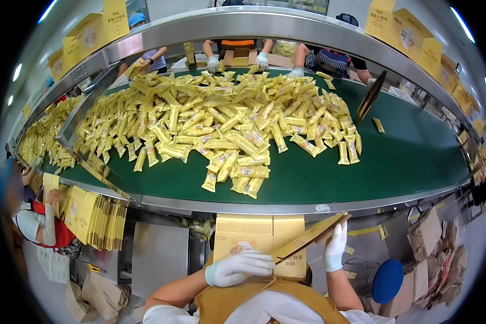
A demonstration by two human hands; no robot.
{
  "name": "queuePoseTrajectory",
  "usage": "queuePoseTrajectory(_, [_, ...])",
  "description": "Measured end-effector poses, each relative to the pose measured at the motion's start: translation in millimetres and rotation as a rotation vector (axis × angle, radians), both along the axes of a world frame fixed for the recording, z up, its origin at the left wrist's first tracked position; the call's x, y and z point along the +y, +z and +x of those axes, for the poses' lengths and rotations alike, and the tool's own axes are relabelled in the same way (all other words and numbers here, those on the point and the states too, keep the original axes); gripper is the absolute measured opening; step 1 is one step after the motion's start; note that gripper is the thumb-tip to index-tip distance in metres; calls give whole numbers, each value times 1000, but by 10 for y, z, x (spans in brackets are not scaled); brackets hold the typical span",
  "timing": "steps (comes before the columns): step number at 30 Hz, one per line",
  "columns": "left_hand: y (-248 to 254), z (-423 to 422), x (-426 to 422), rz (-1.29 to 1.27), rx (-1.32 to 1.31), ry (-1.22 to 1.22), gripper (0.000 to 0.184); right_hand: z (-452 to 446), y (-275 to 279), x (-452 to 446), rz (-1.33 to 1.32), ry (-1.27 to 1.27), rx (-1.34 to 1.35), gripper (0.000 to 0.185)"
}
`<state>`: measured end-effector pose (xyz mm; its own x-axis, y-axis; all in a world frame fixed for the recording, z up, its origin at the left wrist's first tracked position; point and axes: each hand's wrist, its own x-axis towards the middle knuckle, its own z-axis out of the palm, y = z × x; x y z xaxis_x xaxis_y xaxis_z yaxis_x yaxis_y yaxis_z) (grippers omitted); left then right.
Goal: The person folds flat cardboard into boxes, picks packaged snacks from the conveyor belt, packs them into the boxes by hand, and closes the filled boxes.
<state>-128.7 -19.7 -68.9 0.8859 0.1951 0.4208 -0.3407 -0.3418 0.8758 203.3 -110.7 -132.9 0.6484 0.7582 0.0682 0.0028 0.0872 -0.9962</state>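
Head view suggests carton handling: the right hand (335, 249) grips one end of a tilted carton (310, 234) above yellow cardboard (243, 229), the left hand (242, 268) lies at the other, grip unclear, and the next move likely needs both ends steady.

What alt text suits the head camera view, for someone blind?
A white-gloved right hand holds a flat yellow carton, the left hand at its other end. Beyond them, yellow packets lie heaped on a green belt, with people on its far side.
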Motion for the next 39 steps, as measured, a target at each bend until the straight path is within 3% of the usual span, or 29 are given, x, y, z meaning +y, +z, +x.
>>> queuePoseTrajectory(2, [-22, -22, 45, 262, -35, 78, 53, -175, 160, -45, 46, -100, 87, 51])
queuePoseTrajectory(5, [22, -5, 79, 433, -166, 214, 44, -187, 594, -128, -382, -51, -169, 38])
queuePoseTrajectory(6, [67, 17, 97, 502, -211, 232, 39, -67, 513, -138, -304, 37, -231, 34])
queuePoseTrajectory(8, [223, 62, 173, 645, -295, 267, 43, -55, 841, -1, -251, 245, -113, 31])
queuePoseTrajectory(9, [331, 56, 235, 693, -173, 207, 38, -57, 1000, 83, -220, 349, -52, 29])
queuePoseTrajectory(11, [517, 52, 341, 778, 70, 92, 37, -198, 1350, 179, -450, 490, -619, 17])
queuePoseTrajectory(13, [441, 159, 406, 787, 28, 206, 36, -363, 1433, 297, -487, 785, -1138, 20])
queuePoseTrajectory(15, [405, 254, 454, 797, 105, 240, 37, -639, 1395, 434, -572, 893, -1275, 22])
queuePoseTrajectory(17, [212, 364, 392, 892, 435, 128, 40, -781, 1095, 576, -515, 997, -1349, 30])
queuePoseTrajectory(19, [200, 472, 342, 841, 755, -4, 41, -800, 1182, 631, -566, 1146, -1332, 42])
queuePoseTrajectory(20, [206, 488, 382, 864, 617, 35, 38, -793, 1223, 665, -591, 1222, -1327, 48])
queuePoseTrajectory(21, [206, 461, 393, 963, 459, 226, 24, -678, 1232, 665, -581, 1289, -1246, 66])
queuePoseTrajectory(22, [213, 411, 415, 1055, 293, 417, 28, -509, 1272, 644, -498, 1353, -1042, 71])
queuePoseTrajectory(23, [228, 364, 442, 1139, 120, 605, 46, -365, 1339, 622, -414, 1404, -835, 77])
queuePoseTrajectory(24, [261, 322, 387, 1269, 228, 787, 70, -307, 1384, 549, -356, 1369, -833, 79])
queuePoseTrajectory(25, [287, 329, 408, 1205, 298, 809, 71, -280, 1383, 454, -298, 1333, -828, 83])
queuePoseTrajectory(26, [307, 338, 419, 1137, 369, 827, 72, -268, 1338, 389, -56, 1317, -971, 92])
queuePoseTrajectory(27, [309, 352, 425, 1067, 439, 844, 73, -294, 1284, 329, -157, 1216, -816, 96])
queuePoseTrajectory(30, [337, 398, 453, 1025, 559, 707, 63, -435, 1102, 191, -419, 860, -413, 111])
queuePoseTrajectory(32, [564, 440, 590, 977, 686, 563, 56, -573, 1041, 191, -327, 615, -725, 114])
queuePoseTrajectory(33, [691, 470, 648, 898, 779, 449, 59, -617, 983, 175, -276, 486, -871, 115])
queuePoseTrajectory(35, [845, 540, 698, 730, 953, 218, 64, -620, 475, 175, -331, 454, -602, 122])
queuePoseTrajectory(36, [570, 503, 616, 707, 784, 266, 83, -649, 277, 195, -323, 451, -426, 123])
queuePoseTrajectory(39, [652, 446, 191, 1022, 904, 336, 104, -698, 276, 265, -240, 508, -134, 122])
